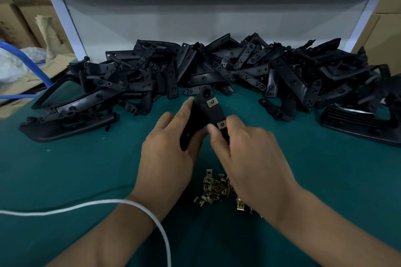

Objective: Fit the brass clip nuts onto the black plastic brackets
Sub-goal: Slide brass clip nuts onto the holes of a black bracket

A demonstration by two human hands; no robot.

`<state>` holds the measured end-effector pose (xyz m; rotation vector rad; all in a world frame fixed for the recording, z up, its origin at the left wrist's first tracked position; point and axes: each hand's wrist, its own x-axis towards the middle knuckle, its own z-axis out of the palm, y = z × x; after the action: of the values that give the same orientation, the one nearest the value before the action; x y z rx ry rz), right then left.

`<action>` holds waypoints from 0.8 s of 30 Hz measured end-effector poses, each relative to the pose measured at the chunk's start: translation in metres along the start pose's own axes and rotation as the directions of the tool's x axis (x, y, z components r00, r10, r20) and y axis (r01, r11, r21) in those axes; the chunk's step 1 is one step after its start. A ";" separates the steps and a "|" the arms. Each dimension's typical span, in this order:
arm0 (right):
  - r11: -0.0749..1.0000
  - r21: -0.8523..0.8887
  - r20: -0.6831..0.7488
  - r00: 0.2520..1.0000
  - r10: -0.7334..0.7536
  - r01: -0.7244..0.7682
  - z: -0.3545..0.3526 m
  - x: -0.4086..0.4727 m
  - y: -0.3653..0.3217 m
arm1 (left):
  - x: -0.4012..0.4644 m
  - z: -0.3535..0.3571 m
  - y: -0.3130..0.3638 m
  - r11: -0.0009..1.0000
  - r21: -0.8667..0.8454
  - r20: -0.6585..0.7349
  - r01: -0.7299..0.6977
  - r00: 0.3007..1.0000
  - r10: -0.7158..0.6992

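Note:
My left hand [171, 145] grips a black plastic bracket [206, 110] held above the green mat. One brass clip nut [212, 102] sits on the bracket's upper part. A second brass clip nut [221, 124] sits lower on the bracket, where my right hand [245, 154] pinches it between thumb and fingers. A loose heap of brass clip nuts [214, 188] lies on the mat below my hands, partly hidden by my right wrist.
A big pile of black brackets [217, 67] runs across the back of the green mat [76, 169]. A long black part [65, 123] lies at left, a ribbed one [358, 121] at right. A white cable [86, 206] crosses my left wrist. Cardboard boxes stand at both sides.

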<state>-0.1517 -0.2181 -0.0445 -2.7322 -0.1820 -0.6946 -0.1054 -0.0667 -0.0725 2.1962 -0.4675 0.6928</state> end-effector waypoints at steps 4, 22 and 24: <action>0.985 0.173 -0.042 0.999 0.012 -0.004 0.007 -0.002 0.003 | 0.000 0.001 -0.004 1.000 0.007 0.038 -0.009 0.999 0.009; 0.459 0.859 0.310 0.944 -0.114 -0.226 0.005 0.000 0.031 | 0.006 -0.013 -0.008 0.979 0.119 0.123 -0.163 0.981 0.148; 0.580 0.790 0.350 0.923 -0.162 -0.198 0.002 -0.001 0.032 | 0.006 -0.016 -0.009 0.975 0.098 0.186 -0.197 0.966 0.177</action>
<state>-0.1458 -0.2472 -0.0552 -1.8915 -0.4411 0.0183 -0.1013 -0.0490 -0.0648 2.3550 -0.7513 0.6403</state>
